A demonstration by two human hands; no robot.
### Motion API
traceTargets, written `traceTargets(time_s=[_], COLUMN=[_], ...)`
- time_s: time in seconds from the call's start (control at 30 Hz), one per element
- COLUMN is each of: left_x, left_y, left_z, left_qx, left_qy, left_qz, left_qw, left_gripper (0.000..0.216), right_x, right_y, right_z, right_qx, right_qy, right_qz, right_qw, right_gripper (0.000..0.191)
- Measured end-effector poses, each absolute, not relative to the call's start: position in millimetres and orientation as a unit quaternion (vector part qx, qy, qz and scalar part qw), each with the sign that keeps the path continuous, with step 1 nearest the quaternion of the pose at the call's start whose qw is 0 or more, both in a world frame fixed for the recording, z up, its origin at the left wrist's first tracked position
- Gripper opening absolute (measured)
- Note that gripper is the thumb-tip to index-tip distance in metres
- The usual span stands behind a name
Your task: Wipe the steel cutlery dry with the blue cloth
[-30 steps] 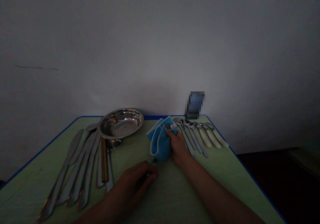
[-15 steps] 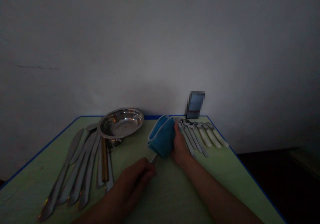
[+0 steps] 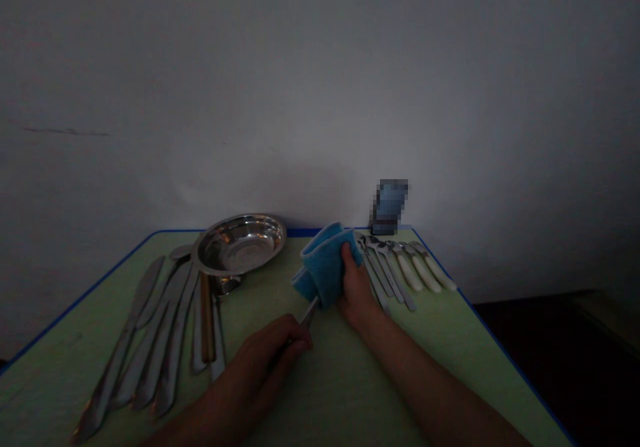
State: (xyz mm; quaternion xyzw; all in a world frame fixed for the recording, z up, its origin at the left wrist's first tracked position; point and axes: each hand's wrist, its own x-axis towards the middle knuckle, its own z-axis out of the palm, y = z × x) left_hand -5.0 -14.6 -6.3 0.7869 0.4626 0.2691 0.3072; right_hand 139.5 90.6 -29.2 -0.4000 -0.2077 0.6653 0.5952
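Note:
My left hand is closed round the handle of a metal utensil near the middle of the green table. The utensil's far end is hidden inside a folded blue cloth. My right hand grips that cloth, wrapped round the utensil's end, with the thumb on top. What kind of utensil it is cannot be seen.
A steel bowl stands at the back left. Several long knives lie in a row left of my hands. Several spoons, some white-handled, lie at the back right. A blurred upright object leans on the wall.
My right hand has closed the blue cloth more tightly over the utensil's end and shifted it slightly back and up. My left hand has kept its grip on the handle.

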Motion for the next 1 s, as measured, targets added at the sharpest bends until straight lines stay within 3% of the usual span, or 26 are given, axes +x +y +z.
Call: traceTargets(time_s=[0.17, 0.37, 0.7, 0.9, 1.0], left_x=[-5.7, -7.5, -6.4, -22.9, -31.8], left_y=[-16.6, -18.4, -13.8, -27.3, -19.7], left_z=[-4.8, -9.1, -8.5, 21.1, 62.8], left_qx=[0.793, 0.793, 0.790, 0.805, 0.757], left_qy=[0.455, 0.454, 0.474, 0.469, 0.513], left_qz=[0.268, 0.265, 0.294, 0.351, 0.401], left_qw=[0.303, 0.308, 0.255, 0.095, 0.051], left_gripper=[0.018, 0.017, 0.014, 0.015, 0.018], right_x=[139.0, 142.9, 133.0, 133.9, 138.8], right_y=[90.7, 94.4, 69.8, 60.7, 52.4], right_z=[-28.4, -32.8, -22.5, -0.7, 23.3], right_qx=[-0.400, -0.359, -0.317, -0.355, -0.343], right_qy=[-0.177, -0.221, -0.279, -0.354, -0.506], right_qz=[0.662, 0.677, 0.761, 0.698, 0.641], right_qw=[0.608, 0.603, 0.493, 0.512, 0.463], right_gripper=[0.048, 0.037, 0.038, 0.034, 0.028])
